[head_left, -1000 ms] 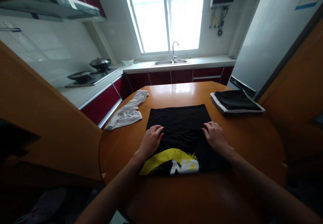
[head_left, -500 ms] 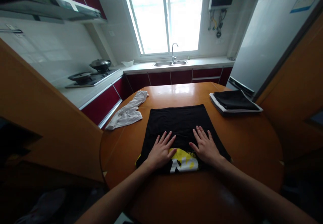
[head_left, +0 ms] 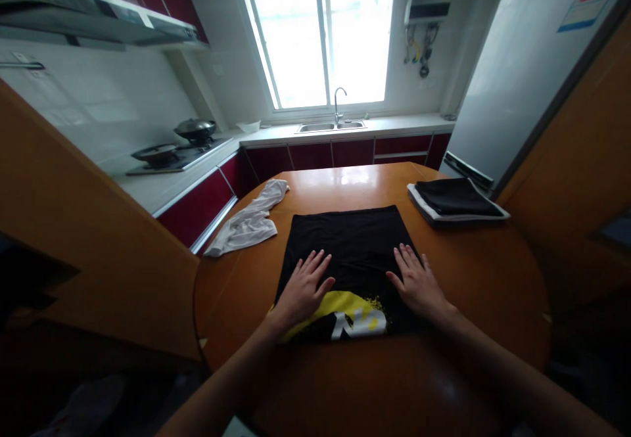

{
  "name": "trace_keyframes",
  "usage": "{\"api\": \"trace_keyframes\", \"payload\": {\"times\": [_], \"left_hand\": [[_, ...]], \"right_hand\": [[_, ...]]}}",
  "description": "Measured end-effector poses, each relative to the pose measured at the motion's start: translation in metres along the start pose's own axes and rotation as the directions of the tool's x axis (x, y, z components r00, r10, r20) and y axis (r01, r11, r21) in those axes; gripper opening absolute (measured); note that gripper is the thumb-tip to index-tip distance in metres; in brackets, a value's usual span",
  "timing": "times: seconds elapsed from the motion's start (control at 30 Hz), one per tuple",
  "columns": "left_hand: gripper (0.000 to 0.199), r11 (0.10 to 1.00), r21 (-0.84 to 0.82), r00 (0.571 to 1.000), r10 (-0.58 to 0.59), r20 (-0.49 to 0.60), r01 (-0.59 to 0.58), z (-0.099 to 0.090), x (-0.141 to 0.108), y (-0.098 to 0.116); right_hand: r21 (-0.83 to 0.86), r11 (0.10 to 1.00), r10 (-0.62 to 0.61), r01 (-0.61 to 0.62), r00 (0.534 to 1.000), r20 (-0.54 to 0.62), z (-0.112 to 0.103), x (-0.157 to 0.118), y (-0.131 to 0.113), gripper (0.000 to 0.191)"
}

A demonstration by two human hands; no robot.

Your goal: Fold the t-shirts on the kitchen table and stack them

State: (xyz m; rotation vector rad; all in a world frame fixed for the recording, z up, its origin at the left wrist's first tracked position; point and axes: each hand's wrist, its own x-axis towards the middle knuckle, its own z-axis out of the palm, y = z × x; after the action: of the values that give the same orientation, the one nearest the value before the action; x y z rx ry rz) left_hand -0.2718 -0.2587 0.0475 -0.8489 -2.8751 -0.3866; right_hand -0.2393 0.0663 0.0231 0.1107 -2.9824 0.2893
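A black cloth [head_left: 352,240] with a yellow and white print lies flat, apparently folded, on the wooden table [head_left: 345,384] in front of me. My left hand [head_left: 302,292] rests palm down on its left part, fingers spread, beside the yellow print. On its right part lies my right hand [head_left: 418,286], also palm down with the fingers apart. Neither hand grips anything. The near corners of the cloth are partly hidden by my hands and wrists.
A crumpled white cloth [head_left: 250,221] lies at the table's left edge. At the back right is a stack of folded black and white cloths [head_left: 458,199]. Beyond the table are a counter with a sink [head_left: 331,126], a stove with pans [head_left: 196,129] and a fridge [head_left: 517,75].
My hands have slid apart over the black cloth, the left one to the left and the right one to the right. More of the yellow print shows between them.
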Motion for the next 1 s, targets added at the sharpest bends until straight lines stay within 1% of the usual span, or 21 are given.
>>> {"api": "trace_keyframes", "payload": {"times": [0.07,0.13,0.23,0.3,0.4,0.47,0.5,0.57,0.6,0.7,0.77,0.83,0.9,0.97,1.0], "left_hand": [[0.065,0.998,0.044,0.999,-0.042,-0.004,0.042,0.003,-0.005,-0.01],[0.069,0.993,0.086,0.997,-0.078,0.021,0.076,0.01,-0.011,-0.018],[0.07,0.991,0.101,0.995,-0.088,0.036,0.084,0.017,-0.015,-0.023],[0.068,0.994,0.08,0.996,-0.084,0.037,0.08,0.012,-0.015,-0.022],[0.064,0.996,0.04,0.997,-0.076,0.016,0.075,-0.004,-0.022,-0.018],[0.062,0.998,0.024,0.998,-0.061,-0.012,0.062,-0.011,-0.033,-0.016],[0.061,0.998,0.021,0.998,-0.052,-0.017,0.053,-0.013,-0.04,-0.016],[0.062,0.999,0.025,0.999,-0.037,0.004,0.036,-0.01,-0.054,-0.015],[0.062,0.999,0.033,0.999,-0.035,0.025,0.034,-0.008,-0.059,-0.016],[0.063,0.997,0.06,0.996,-0.047,0.075,0.043,0.0,-0.068,-0.016],[0.062,0.997,0.06,0.996,-0.047,0.07,0.043,0.0,-0.069,-0.015],[0.061,0.998,0.052,0.999,-0.034,0.036,0.032,-0.005,-0.07,-0.013],[0.061,0.998,0.056,1.0,-0.009,-0.002,0.009,-0.012,-0.075,-0.011],[0.061,0.997,0.074,1.0,0.027,-0.005,-0.026,-0.018,-0.083,-0.011],[0.062,0.995,0.085,0.999,0.048,0.012,-0.049,-0.02,-0.088,-0.011]], "right_hand": [[0.008,1.0,0.015,-0.015,0.999,0.035,0.002,-0.002,0.006,0.073],[0.013,0.999,0.041,-0.042,0.997,0.072,0.004,-0.003,0.01,0.073],[0.025,0.998,0.049,-0.052,0.994,0.097,0.004,-0.002,0.013,0.074],[0.031,0.998,0.055,-0.058,0.996,0.073,0.0,-0.004,0.012,0.073],[0.04,0.997,0.064,-0.062,0.997,-0.036,-0.009,-0.014,0.012,0.068],[0.052,0.999,0.007,-0.002,0.996,-0.088,-0.014,-0.026,0.013,0.065],[0.057,0.997,-0.045,0.05,0.995,-0.087,-0.015,-0.032,0.014,0.064],[0.062,0.988,-0.141,0.144,0.989,-0.045,-0.014,-0.043,0.017,0.063],[0.063,0.984,-0.168,0.169,0.986,-0.014,-0.012,-0.047,0.019,0.063],[0.056,0.985,-0.165,0.162,0.984,0.059,-0.006,-0.052,0.025,0.063],[0.051,0.987,-0.158,0.154,0.984,0.08,-0.004,-0.051,0.028,0.064],[0.046,0.987,-0.156,0.153,0.986,0.052,-0.006,-0.051,0.028,0.063],[0.043,0.986,-0.159,0.159,0.987,-0.017,-0.011,-0.054,0.026,0.062],[0.046,0.98,-0.189,0.193,0.979,-0.078,-0.016,-0.059,0.025,0.061],[0.049,0.973,-0.22,0.225,0.972,-0.084,-0.018,-0.062,0.025,0.061]]}}
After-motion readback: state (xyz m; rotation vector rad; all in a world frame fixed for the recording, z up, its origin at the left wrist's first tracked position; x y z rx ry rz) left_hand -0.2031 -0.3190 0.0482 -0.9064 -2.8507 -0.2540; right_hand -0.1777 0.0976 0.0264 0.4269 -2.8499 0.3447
